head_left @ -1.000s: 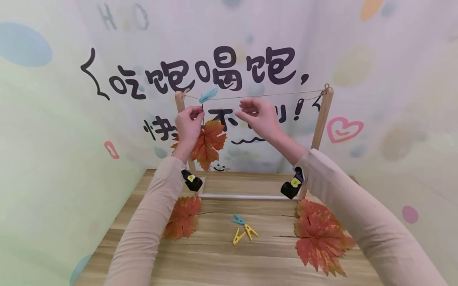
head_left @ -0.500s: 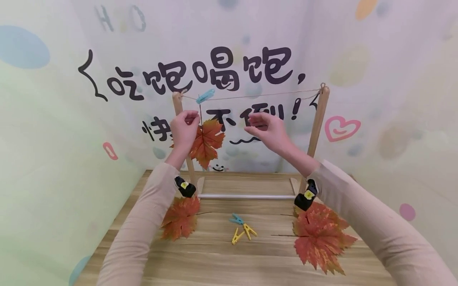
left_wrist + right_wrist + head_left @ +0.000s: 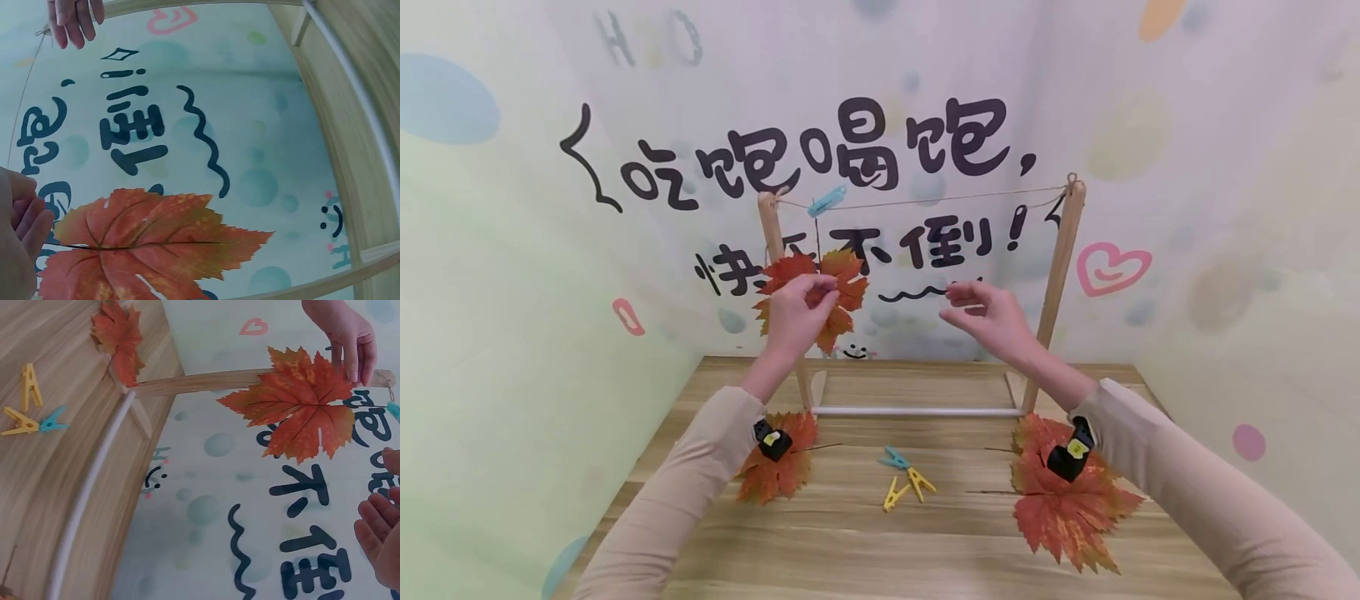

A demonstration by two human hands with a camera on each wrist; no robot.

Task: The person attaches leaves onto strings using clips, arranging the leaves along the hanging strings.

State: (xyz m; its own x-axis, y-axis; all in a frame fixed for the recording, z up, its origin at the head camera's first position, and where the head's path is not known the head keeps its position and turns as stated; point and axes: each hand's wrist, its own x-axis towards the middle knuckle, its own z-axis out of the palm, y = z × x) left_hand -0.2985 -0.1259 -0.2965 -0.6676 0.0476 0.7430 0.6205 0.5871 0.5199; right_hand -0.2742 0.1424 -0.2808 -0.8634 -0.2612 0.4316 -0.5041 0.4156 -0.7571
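An orange-red maple leaf (image 3: 851, 282) hangs by its dark stem from a blue clothespin (image 3: 827, 201), which is clipped near the left end of a string (image 3: 925, 201). My left hand (image 3: 796, 315) is in front of this leaf in the head view, overlapping it, its fingers loosely bent with nothing between them. Close by the stem, the same hand (image 3: 22, 234) shows at the edge of the left wrist view. Off to the right, below the string, my right hand (image 3: 996, 323) is in the air with relaxed fingers, holding nothing.
Two wooden posts (image 3: 1057, 275) carry the string, joined low down by a pale rod (image 3: 917, 412). On the wooden table (image 3: 880, 550) lie a blue clothespin (image 3: 895, 457), two yellow clothespins (image 3: 920, 483), a leaf (image 3: 786, 475) at left and overlapping leaves (image 3: 1067, 525) at right.
My left hand has let go near the stem and come down in front of the leaf. The right hand has moved down and right, away from the string. The leaf stays hanging.
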